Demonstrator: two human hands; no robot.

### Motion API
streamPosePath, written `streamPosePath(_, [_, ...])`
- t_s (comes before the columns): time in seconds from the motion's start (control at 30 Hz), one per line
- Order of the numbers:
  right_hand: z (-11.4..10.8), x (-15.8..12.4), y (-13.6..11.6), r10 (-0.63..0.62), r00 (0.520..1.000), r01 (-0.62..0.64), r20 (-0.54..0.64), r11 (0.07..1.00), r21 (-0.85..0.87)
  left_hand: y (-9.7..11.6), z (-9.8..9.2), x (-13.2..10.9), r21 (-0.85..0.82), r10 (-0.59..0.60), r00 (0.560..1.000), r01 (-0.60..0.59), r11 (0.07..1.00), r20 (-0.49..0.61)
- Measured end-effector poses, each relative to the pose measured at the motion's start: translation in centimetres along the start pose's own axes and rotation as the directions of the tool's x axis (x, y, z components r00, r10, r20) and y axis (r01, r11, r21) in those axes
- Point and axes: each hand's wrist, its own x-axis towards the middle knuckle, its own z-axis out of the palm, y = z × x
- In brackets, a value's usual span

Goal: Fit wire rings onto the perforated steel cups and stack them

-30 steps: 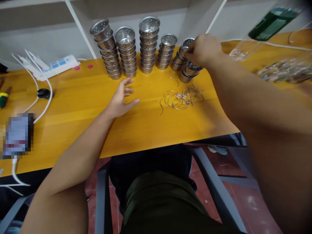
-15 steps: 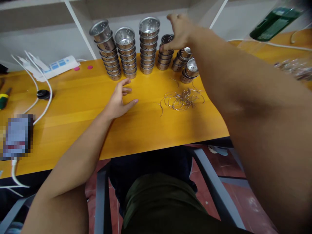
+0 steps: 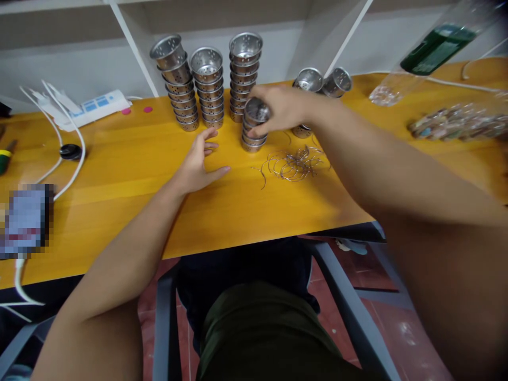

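Observation:
My right hand [image 3: 280, 108] is closed round a short stack of perforated metal cups [image 3: 254, 127], which stands on the yellow table [image 3: 119, 180] near its middle. My left hand [image 3: 198, 161] rests flat on the table just left of that stack, fingers spread, holding nothing. Three taller stacks of the same cups [image 3: 206, 84] stand in a row at the back. A tangle of thin wire rings [image 3: 293, 161] lies right of the held stack. A few loose cups [image 3: 323, 82] lie tipped behind my right hand.
A white power strip [image 3: 89, 106] and white cables [image 3: 67, 137] lie at the back left, with a black round object [image 3: 70, 152]. A clear bottle with a green label [image 3: 428, 53] and a clear bag of small items [image 3: 456, 121] lie at the right. A grey chair frame shows below the table edge.
My right hand reached from the loose cups to the short stack at the back, gripped it, and brought it forward and left, next to my left hand. The left hand stayed put.

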Motion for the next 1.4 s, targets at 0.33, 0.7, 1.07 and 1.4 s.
streamPosePath(0.33, [11.6, -0.6, -7.1, -0.175, 0.905, 0.345, -0.388, 0.834, 0.429, 0.1, 0.1, 0.4, -0.015, -0.073, 0.986, 0.072, 0.997, -0.151])
streamPosePath(0.7, [13.1, -0.7, -5.4, -0.206, 0.886, 0.413, -0.416, 0.759, 0.503, 2.5, -1.0, 0.9, 0.020, -0.131, 0.991, 0.132, 0.991, -0.036])
streamPosePath(1.07, [13.0, -0.4, -4.7, -0.243, 0.888, 0.422, -0.390, 0.767, 0.483, 2.9, -0.9, 1.1, -0.068, -0.138, 0.990, 0.139, 0.988, 0.018])
streamPosePath(1.4, [12.5, -0.8, -4.6, -0.301, 0.862, 0.470, -0.408, 0.774, 0.424, 4.1, -1.2, 1.1, -0.045, -0.104, 0.993, 0.106, 0.993, 0.052])
